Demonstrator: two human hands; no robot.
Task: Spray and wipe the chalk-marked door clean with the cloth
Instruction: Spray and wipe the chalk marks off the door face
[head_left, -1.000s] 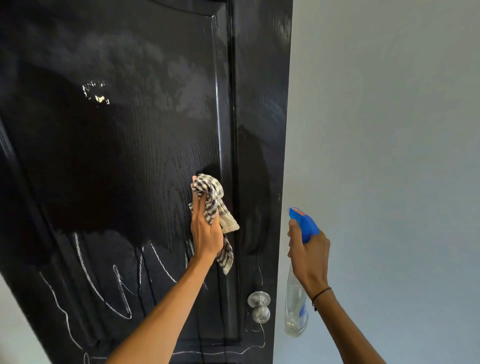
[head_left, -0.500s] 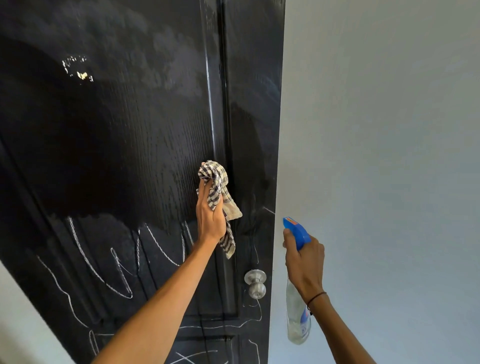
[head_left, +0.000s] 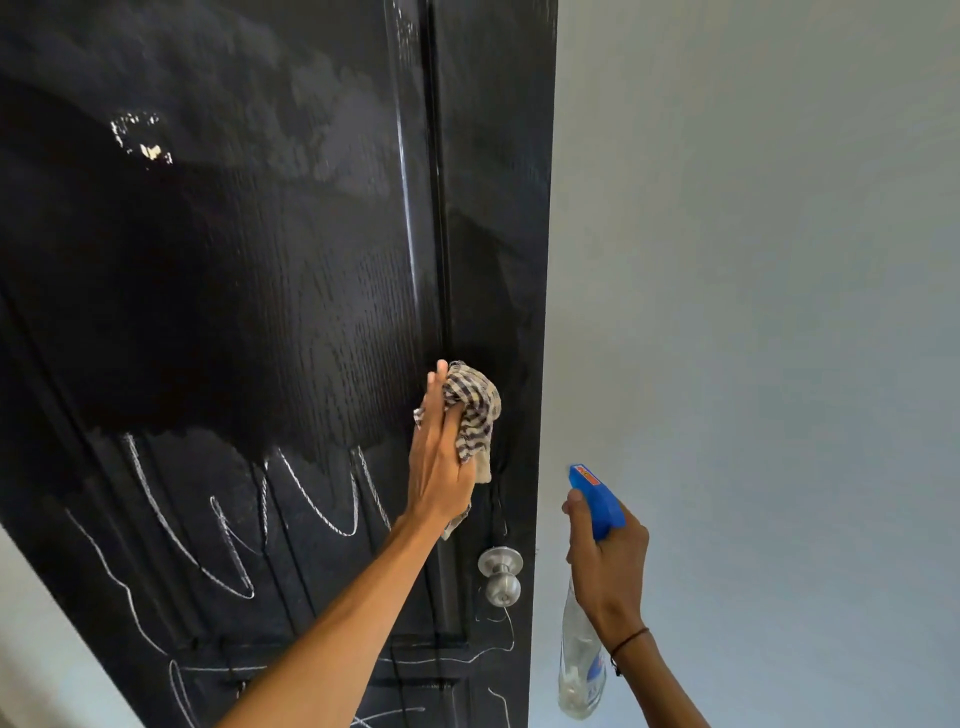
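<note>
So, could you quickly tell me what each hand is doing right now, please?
Left hand: holds the cloth pressed against the door.
Right hand: grips the spray bottle.

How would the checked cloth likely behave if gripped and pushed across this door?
Probably floppy: the checked cloth bunches under the left hand and a tail hangs below it. Likely light. It should glide easily on the glossy door.

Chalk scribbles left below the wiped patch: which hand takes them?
Left. The left hand already presses the cloth on the door, just above the chalk scribbles; the right hand holds the spray bottle off the door.
</note>
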